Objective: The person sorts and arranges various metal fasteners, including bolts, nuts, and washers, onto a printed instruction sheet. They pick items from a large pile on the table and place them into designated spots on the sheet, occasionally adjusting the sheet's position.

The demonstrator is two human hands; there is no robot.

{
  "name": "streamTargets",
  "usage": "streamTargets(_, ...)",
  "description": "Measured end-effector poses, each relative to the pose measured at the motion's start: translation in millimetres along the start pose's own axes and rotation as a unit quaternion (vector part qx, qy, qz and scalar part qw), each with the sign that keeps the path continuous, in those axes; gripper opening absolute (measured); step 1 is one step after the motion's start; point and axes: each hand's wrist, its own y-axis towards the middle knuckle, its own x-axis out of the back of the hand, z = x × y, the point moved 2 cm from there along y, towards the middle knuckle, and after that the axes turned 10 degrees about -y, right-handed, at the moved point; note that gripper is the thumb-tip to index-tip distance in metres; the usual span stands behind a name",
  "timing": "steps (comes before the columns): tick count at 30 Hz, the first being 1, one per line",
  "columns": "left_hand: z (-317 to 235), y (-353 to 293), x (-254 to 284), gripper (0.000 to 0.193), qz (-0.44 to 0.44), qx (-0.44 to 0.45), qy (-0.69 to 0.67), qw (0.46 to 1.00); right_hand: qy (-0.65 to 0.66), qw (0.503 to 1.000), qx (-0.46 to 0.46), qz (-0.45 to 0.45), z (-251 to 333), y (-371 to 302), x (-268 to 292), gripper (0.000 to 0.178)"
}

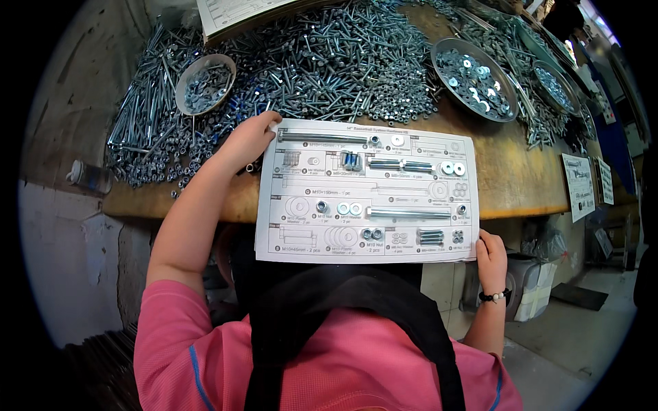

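A white printed hardware card spans the space before me, its far part over the table edge and its near part over my lap. My left hand grips its far left corner, fingers closed on the edge. At the near right edge, my right hand pinches the card; some fingers are hidden. On the card lie a long bolt, a second long bolt, paired bolts, short bolts, several nuts and flat washers.
Loose bolts and nuts are heaped across the wooden table. A small bowl of small metal parts stands at left, a round metal tray of washers at right. More printed cards lie at the back.
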Motion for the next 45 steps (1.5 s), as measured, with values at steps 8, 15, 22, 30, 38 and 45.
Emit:
streamTargets(8, -5, -6, 5, 0.036, -0.018, -0.029, -0.032, 0.999, 0.302, 0.944, -0.134, 0.024, -16, -6, -17, 0.028)
streamTargets(15, -33, -5, -7, 0.045, 0.064, 0.067, -0.185, 0.978, 0.619, 0.758, -0.205, 0.000, -42, -12, -27, 0.038)
streamTargets(22, -68, 18, -71, 0.053, 0.108, 0.046, -0.245, 0.962, 0.716, 0.615, -0.226, -0.240, -107, -9, -30, 0.039)
streamTargets(30, -128, 38, -149, 0.054, 0.154, 0.048, -0.296, 0.941, 0.735, 0.515, -0.282, -0.339, -91, -15, -40, 0.042)
streamTargets(38, -176, 48, -209, 0.053, 0.165, 0.017, -0.336, 0.927, 0.692, 0.507, -0.309, -0.410, -88, -9, -44, 0.039)
streamTargets(45, -185, 27, -220, 0.046, 0.097, -0.160, -0.285, 0.940, 0.724, 0.477, -0.307, -0.393, -171, 18, -25, 0.041)
